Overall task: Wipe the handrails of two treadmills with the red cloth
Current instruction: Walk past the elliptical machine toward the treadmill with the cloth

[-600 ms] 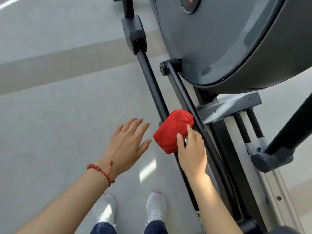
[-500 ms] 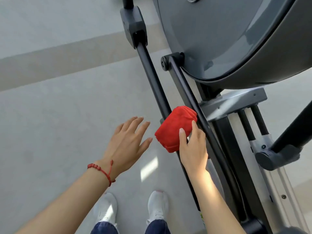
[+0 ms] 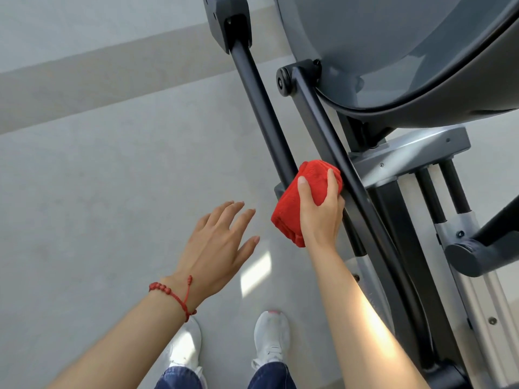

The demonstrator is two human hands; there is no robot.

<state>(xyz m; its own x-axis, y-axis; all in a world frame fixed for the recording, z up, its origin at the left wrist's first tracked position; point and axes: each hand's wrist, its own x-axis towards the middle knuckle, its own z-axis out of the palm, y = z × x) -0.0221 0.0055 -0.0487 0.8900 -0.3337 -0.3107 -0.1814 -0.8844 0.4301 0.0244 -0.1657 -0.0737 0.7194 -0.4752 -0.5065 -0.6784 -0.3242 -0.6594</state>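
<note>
Head view: right hand (image 3: 320,214) grips the folded red cloth (image 3: 297,203), wrapped around a black handrail bar (image 3: 261,108) of the exercise machine; left hand (image 3: 216,245) hovers beside it, fingers spread, holding nothing.

— Where does the cloth (image 3: 302,197) sit?
— On the handrail bar (image 3: 261,108), under the right hand (image 3: 320,213).
— And the left hand (image 3: 216,248)?
— Left of that bar, apart from it, over the floor (image 3: 98,192).
— The shoes (image 3: 271,336)?
— Below, left of the bar's lower end.
— The housing (image 3: 393,46)?
— Right of the bar.
</note>
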